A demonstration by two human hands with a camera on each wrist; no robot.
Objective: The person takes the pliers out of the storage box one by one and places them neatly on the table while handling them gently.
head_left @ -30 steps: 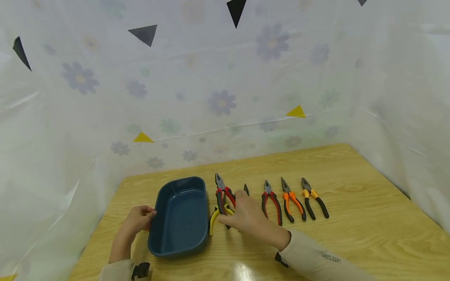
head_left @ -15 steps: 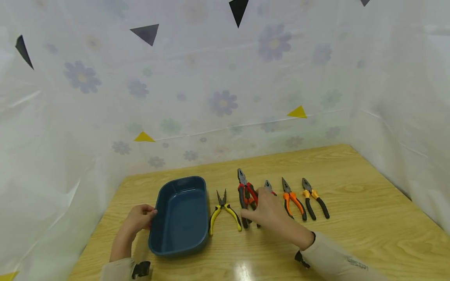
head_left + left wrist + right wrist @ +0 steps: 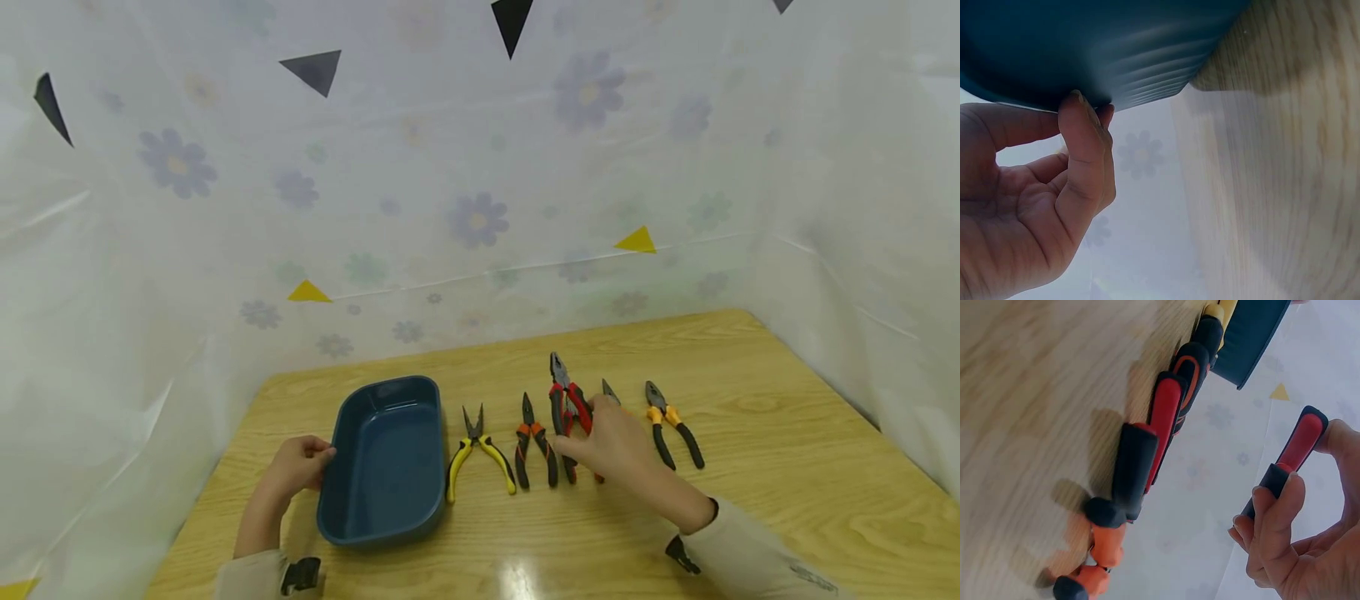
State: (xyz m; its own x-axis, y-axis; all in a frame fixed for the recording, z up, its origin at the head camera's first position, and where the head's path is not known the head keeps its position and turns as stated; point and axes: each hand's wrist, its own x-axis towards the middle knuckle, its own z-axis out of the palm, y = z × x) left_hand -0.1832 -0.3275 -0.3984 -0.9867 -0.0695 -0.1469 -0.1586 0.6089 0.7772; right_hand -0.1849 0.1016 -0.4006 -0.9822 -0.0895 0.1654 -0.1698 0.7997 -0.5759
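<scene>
My left hand [image 3: 296, 467] pinches the left rim of a dark blue rectangular tray [image 3: 386, 471], thumb and fingers on its edge in the left wrist view. In my right hand [image 3: 622, 450] is a pair of red and black combination pliers [image 3: 560, 372], gripped by the handles, jaws pointing away. The right wrist view shows these held pliers [image 3: 1302, 442] raised off the table. Below them lies a second red and black pair [image 3: 1165, 412], mostly covered in the head view. Orange needle-nose pliers [image 3: 610, 390] are partly hidden behind my right hand.
Right of the tray lie yellow long-nose pliers [image 3: 474, 436], then black and orange needle-nose pliers [image 3: 531, 431]. Pliers with yellow-orange and black handles [image 3: 658, 408] end the row. A pale flowered sheet [image 3: 420, 167] hangs behind the wooden table [image 3: 780, 433].
My right hand has carried the red and black pliers rightward along the row, uncovering the yellow and the black and orange pairs. My left hand has stayed on the tray's rim.
</scene>
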